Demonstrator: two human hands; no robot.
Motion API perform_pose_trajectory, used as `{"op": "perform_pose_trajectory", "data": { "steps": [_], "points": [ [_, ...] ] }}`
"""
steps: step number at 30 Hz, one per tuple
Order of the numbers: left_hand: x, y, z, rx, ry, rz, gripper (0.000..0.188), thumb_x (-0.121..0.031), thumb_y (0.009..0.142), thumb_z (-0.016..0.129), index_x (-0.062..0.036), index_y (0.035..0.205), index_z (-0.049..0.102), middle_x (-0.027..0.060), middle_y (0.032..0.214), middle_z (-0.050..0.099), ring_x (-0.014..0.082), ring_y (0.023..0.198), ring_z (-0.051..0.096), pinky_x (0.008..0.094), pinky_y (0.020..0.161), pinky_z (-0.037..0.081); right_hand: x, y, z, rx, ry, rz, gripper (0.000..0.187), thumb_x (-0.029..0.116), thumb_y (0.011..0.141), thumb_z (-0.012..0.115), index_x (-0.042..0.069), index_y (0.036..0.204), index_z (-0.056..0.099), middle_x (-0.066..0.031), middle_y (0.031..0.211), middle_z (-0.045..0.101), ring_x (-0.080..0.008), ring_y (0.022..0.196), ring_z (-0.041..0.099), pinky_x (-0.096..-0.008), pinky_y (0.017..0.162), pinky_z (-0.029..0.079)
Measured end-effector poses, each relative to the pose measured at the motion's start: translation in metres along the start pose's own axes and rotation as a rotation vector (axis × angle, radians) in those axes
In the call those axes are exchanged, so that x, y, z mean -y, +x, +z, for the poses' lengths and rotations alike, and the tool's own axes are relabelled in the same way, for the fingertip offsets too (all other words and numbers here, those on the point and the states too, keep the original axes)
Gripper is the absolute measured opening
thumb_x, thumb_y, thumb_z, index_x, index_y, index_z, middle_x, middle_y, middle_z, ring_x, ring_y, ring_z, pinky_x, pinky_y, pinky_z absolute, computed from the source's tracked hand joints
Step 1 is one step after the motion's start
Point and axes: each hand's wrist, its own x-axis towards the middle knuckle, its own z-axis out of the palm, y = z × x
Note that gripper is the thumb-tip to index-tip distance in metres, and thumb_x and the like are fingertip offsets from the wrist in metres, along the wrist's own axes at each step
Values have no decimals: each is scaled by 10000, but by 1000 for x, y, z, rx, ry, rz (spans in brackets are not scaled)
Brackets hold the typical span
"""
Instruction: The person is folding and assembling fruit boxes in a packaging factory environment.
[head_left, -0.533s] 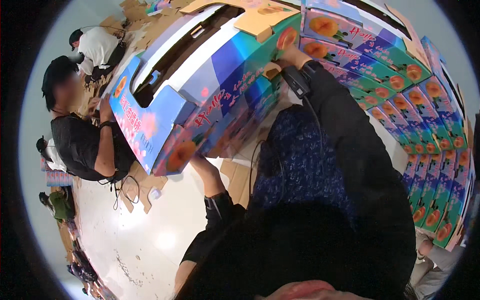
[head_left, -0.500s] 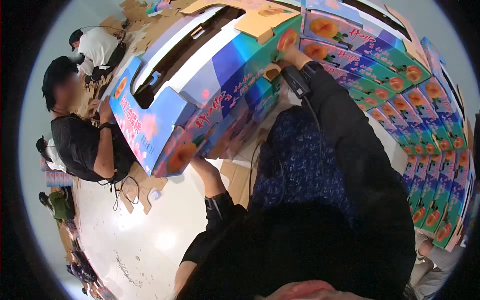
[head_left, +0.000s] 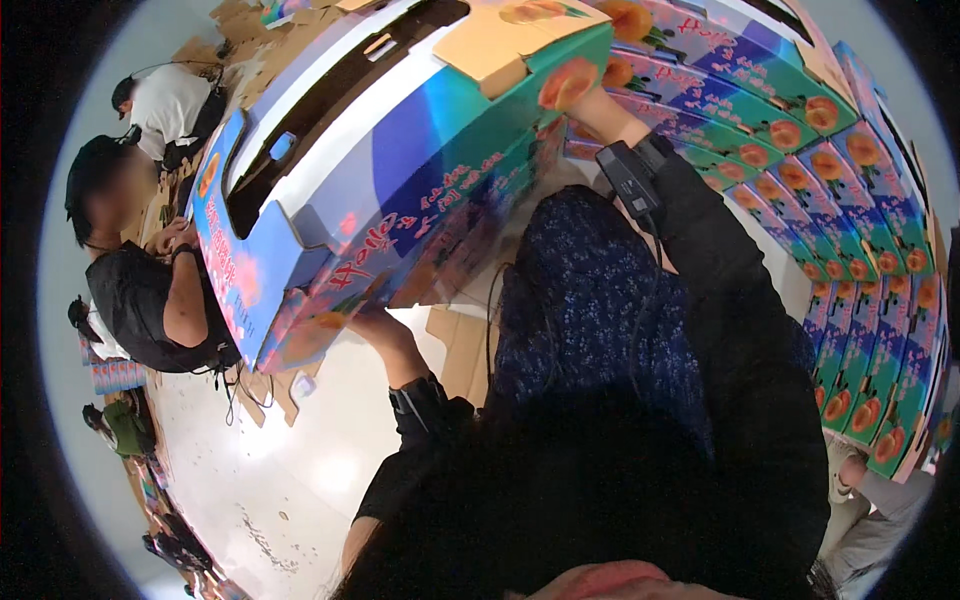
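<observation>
A large cardboard fruit box (head_left: 400, 200), printed blue, purple and green with pink blossoms and peaches, fills the upper middle of the view. Its top has a long dark slot between folded flaps, and at least one similar box seems to sit beneath it. My left hand (head_left: 372, 326) grips the near left end low down, its fingers hidden under the box. At the right end, my right hand (head_left: 598, 112) is closed on the green side by a printed peach, its fingertips out of sight. Between them the box is tilted.
Stacks of matching boxes (head_left: 790, 130) rise at the right, with more (head_left: 870, 370) lower down. A person in black (head_left: 150, 290) is close beyond the box's left end. Flattened cardboard (head_left: 462, 350) lies on the white floor (head_left: 310, 480). Other people are farther left.
The box has shifted left and looks larger, closer to me. My left hand has moved left with it, while my right hand stays at the other end, slightly farther right.
</observation>
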Motion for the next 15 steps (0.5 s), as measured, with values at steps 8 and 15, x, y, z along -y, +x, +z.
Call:
{"op": "perform_pose_trajectory", "data": {
  "steps": [8, 15],
  "points": [
    [-7, -8, 11, 7, -10, 59, 384, -350, 963, 421, -53, 1199, 481, 72, 1107, 567, 212, 1006, 553, 403, 897, 441, 43, -14, 19, -204, 63, -227, 229, 73, 793, 637, 6, 575, 621, -152, 660, 648, -243, 612, 627, -314, 527, 508],
    [-8, -15, 15, -42, -6, 95, 355, -282, 969, 435, -44, 1229, 470, 75, 1154, 542, 193, 1083, 503, 373, 939, 412, 62, -30, 21, -246, -8, -196, 153, 31, 758, 640, -1, 609, 637, -157, 682, 654, -254, 626, 630, -336, 544, 522]
  ]
}}
